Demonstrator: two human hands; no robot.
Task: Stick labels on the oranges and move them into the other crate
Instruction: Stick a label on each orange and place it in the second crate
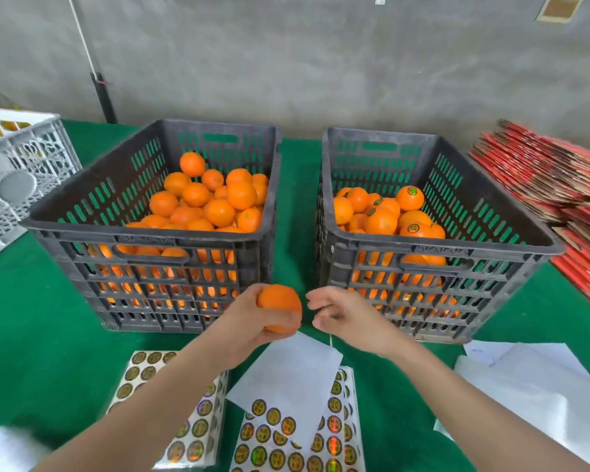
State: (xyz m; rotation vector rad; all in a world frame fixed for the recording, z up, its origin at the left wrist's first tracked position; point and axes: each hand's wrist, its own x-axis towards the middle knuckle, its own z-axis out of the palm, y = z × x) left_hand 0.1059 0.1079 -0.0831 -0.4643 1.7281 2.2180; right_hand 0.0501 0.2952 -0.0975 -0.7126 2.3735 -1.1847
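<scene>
Your left hand (249,323) is wrapped round a smooth round orange (280,306). It's held in the air over the green tabletop (31,335), just in front of the gap between the two crates. Your right hand (344,315) hovers just beside it with fingers loosely curled. There's a dark smudge under the fingertips, but I can't tell if that's a label pinched there or nothing.

That's the first risk imo. No label shows on the side of the orange I can see. If it goes into the dark grey slotted crate on the right (372,245), where the labelled fruit sits, you could end up with a bare one buried in the done pile. The same-looking dark grey slotted crate on the left (82,229) holds the plain ones, so a mix-up either way is easy.

Also, the loose white backing paper (286,369) lies over the sheets of round gold holographic labels (273,437). You may fumble a peel, and a label can fold onto itself or stick to your finger.
</scene>
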